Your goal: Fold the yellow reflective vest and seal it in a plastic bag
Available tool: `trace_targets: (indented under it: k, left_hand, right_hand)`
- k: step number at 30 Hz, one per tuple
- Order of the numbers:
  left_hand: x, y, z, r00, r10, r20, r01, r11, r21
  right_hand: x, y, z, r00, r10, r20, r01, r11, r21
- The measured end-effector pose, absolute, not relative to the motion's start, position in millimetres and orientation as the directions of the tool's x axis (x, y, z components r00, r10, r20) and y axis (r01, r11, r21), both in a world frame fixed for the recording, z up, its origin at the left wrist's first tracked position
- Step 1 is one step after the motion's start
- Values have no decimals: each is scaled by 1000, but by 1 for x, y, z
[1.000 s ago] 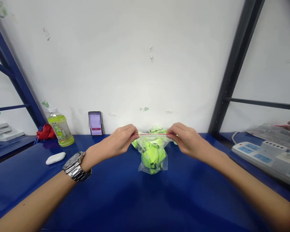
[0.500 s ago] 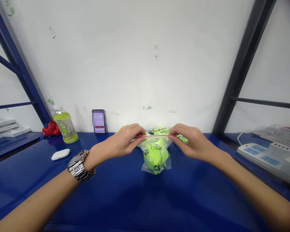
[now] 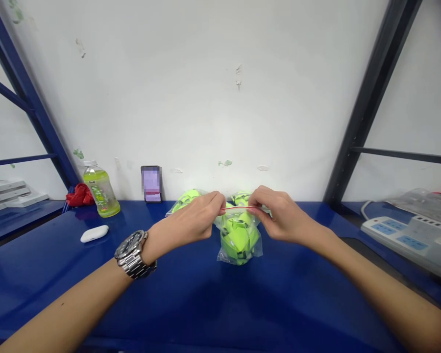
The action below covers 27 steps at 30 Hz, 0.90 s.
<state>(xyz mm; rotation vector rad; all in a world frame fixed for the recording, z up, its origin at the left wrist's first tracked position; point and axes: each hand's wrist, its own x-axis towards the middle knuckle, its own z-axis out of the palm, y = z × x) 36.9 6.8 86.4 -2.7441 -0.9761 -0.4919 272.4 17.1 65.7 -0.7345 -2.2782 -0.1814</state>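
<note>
A clear zip bag [image 3: 239, 240] with a red seal strip hangs or stands between my hands over the blue table [image 3: 220, 304]. Inside it is a bunched, bright yellow-green cloth-like item [image 3: 238, 235] with dark marks. My left hand [image 3: 194, 215], with a metal watch [image 3: 135, 255] on its wrist, pinches the left end of the red strip. At the strip's right end, the thumb and fingers of my right hand [image 3: 279, 213] are closed on the bag's edge. Behind my hands lie more yellow-green bagged bundles [image 3: 185, 198], partly hidden.
A bottle of yellow-green drink [image 3: 102, 191], a white earbud case [image 3: 94, 234] and an upright phone [image 3: 151, 184] are on the left. A red cloth [image 3: 80, 195] lies by the blue frame post. White power strips [image 3: 400, 235] are at the right, beyond the dark post [image 3: 371, 98].
My left hand has slid right and turned more knuckles-up along the strip. My right hand has shifted slightly left, bringing the hands closer. More of the back left bundle shows.
</note>
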Motion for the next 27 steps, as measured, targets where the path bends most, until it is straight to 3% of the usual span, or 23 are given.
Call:
trace_targets:
  k: [7,13,17,22,27]
  left_hand:
    - [43,9,90,737,545,400,594,-805,2]
    - [58,11,77,752,513,413,638,-725,-261]
    - [68,10,66,740,498,451,666,-635,-392]
    - [65,5,71,759,483,436,639,-679,-360]
    - [48,-1,75,735,551,395,667,-693,-274]
  right_hand:
    - [268,13,65,-546,475,690,554,823,-128]
    - [251,7,70,-592,525,612,582,803,-125]
    - [241,9,62,-535,497,683,648,760,-46]
    - [238,14,51,-401,399,825,748,663,43]
    - [247,15,52,-360,463,810,715,694,-79]
